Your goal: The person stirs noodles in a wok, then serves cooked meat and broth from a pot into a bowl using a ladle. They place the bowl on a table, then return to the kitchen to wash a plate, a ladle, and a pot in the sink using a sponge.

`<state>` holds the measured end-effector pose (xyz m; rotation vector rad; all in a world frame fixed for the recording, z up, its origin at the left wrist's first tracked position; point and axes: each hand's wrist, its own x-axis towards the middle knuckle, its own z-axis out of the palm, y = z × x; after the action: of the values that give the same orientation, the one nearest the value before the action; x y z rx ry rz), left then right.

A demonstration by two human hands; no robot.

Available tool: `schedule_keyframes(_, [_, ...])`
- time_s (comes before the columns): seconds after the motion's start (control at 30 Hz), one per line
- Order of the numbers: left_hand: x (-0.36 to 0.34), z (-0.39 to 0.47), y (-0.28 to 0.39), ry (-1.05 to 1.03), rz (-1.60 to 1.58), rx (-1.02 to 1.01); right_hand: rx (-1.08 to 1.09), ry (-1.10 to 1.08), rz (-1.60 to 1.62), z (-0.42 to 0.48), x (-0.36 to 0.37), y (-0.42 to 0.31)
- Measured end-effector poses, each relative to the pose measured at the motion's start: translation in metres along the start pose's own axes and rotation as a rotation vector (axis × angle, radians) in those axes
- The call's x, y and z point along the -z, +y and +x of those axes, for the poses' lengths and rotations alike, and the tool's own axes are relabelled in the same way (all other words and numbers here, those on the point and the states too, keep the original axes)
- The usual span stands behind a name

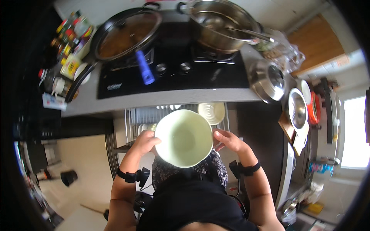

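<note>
A pale green bowl [185,138] is held up between my two hands, its inside facing the camera and bare. My left hand [145,142] grips its left rim, thumb on the edge. At the right side, my right hand [228,140] rests its fingers against the bowl wall. Below the counter and beyond the bowl, a wire dish drawer [144,115] is pulled out. In its right part sits a cream ridged bowl [211,113]. White dishes [143,128] stand at its left, partly hidden by the held bowl.
On the black gas hob [173,80] stand a lidded frying pan [127,34] and a steel pot [222,29] with a ladle. A blue handle [144,68] projects forward. Condiment bottles [69,37] crowd the left; steel bowls [267,79] sit right. The counter edge [173,96] overhangs the drawer.
</note>
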<state>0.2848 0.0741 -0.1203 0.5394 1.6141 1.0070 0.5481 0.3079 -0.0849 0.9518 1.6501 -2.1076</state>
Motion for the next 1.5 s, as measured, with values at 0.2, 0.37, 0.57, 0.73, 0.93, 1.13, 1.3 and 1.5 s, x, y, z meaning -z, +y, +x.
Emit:
schedule_keyframes(0.2, [-0.082, 0.035, 0.081, -0.292, -0.159, -0.015, 0.097, 0.468, -0.034, -0.054, 0.033, 0.014])
schedule_keyframes(0.37, [-0.134, 0.040, 0.142, -0.455, -0.191, -0.140, 0.159, 0.810, 0.458, -0.120, 0.101, 0.058])
schedule_keyframes(0.57, [-0.150, 0.077, 0.137, -0.232, -0.043, -0.096, 0.835, 0.903, 1.079, -0.217, 0.192, 0.117])
schedule_keyframes(0.73, [-0.175, 0.099, 0.139, -0.143, -0.030, -0.023, 1.406, 0.463, 1.384, -0.316, 0.279, 0.213])
schedule_keyframes(0.93, [-0.234, 0.126, 0.153, -0.139, -0.012, -0.040, 1.225, 1.065, 1.226, -0.366, 0.329, 0.273])
schedule_keyframes(1.13, [-0.263, 0.138, 0.162, -0.174, 0.070, -0.084, 0.687, 1.078, 0.853, -0.277, 0.342, 0.166])
schedule_keyframes(1.3, [-0.256, 0.128, 0.173, -0.162, 0.132, -0.090, 0.378, 0.821, 0.494, -0.193, 0.311, 0.057])
schedule_keyframes(1.5, [-0.203, 0.099, 0.160, -0.001, 0.025, -0.081, 0.184, 0.564, 0.144, -0.088, 0.276, -0.015])
